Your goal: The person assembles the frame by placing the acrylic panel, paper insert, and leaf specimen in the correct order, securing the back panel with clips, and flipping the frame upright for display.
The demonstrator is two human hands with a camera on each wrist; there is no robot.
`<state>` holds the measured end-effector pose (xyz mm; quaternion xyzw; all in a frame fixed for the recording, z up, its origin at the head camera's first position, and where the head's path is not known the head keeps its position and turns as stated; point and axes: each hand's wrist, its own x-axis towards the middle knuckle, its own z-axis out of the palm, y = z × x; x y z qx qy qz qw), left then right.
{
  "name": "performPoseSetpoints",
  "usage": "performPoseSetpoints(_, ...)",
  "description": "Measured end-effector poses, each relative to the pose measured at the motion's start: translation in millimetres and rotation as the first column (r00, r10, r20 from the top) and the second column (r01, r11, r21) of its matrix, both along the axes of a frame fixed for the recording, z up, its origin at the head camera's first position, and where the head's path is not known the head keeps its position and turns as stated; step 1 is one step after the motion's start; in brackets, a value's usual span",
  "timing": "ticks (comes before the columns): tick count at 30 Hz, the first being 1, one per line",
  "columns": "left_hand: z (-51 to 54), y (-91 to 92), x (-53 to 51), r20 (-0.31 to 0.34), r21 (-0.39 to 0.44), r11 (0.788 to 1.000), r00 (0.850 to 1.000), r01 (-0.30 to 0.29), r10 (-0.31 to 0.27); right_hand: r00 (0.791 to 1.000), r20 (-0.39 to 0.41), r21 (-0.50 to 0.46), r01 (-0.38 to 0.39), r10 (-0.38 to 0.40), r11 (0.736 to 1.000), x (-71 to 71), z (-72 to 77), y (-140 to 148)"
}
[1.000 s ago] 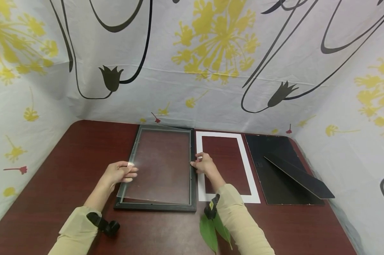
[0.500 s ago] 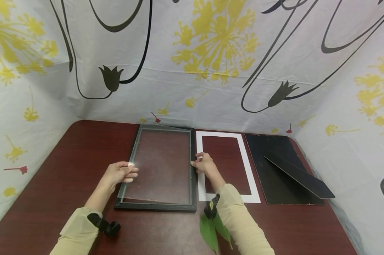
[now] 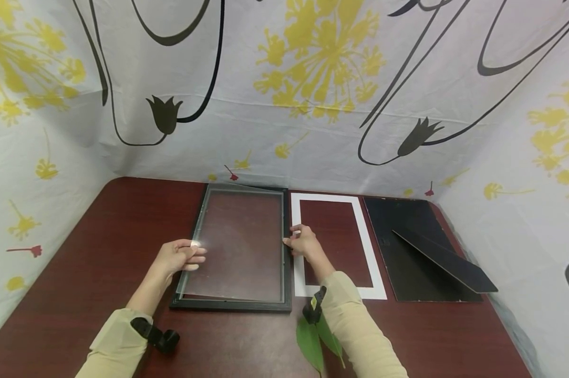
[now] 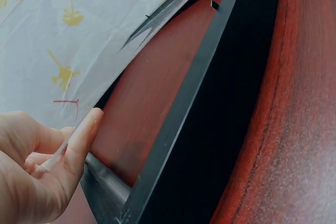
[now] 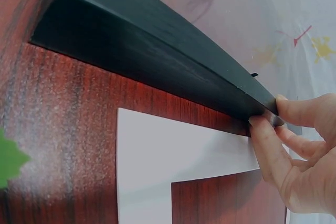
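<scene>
A black picture frame (image 3: 232, 306) lies on the table, with a clear glass or plastic sheet (image 3: 237, 247) over its opening. My left hand (image 3: 175, 257) pinches the sheet's left edge between thumb and fingers. In the left wrist view that edge of the clear sheet (image 4: 123, 66) is raised above the frame (image 4: 184, 98), tilting down towards the far side. On the frame's right side my right hand (image 3: 304, 244) grips the rail. The right wrist view shows the thumb on top of the rail (image 5: 157, 51) and fingers against its outer face.
A white mat board (image 3: 371, 257) lies right of the frame. Beyond it is a black backing board (image 3: 402, 278) with its stand flap (image 3: 447, 262) raised. Green leaves (image 3: 309, 341) lie near the right forearm. Patterned cloth (image 3: 246, 131) hangs behind the dark red table (image 3: 137, 220).
My left hand and the sheet's left edge have shifted very slightly to the right. The right hand keeps its grip on the frame.
</scene>
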<state>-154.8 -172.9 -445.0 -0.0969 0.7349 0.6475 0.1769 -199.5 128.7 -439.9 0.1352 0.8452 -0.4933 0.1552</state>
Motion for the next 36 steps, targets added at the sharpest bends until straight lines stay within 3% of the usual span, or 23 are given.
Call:
performPoseSetpoints(27, 0.1, 1.6, 3.6, -0.001, -0.019, 1.0, 1.0, 0.002, -0.002, 1.0, 0.004, -0.006, -0.003, 0.003, 1.0, -0.4, -0.2, 0.8)
performPoseSetpoints(36, 4.4, 8.1, 4.4, -0.066, -0.164, 0.986, 0.997, 0.035, -0.046, 1.0, 0.008, -0.015, 0.001, -0.001, 1.0, 0.0, -1.0, 1.0)
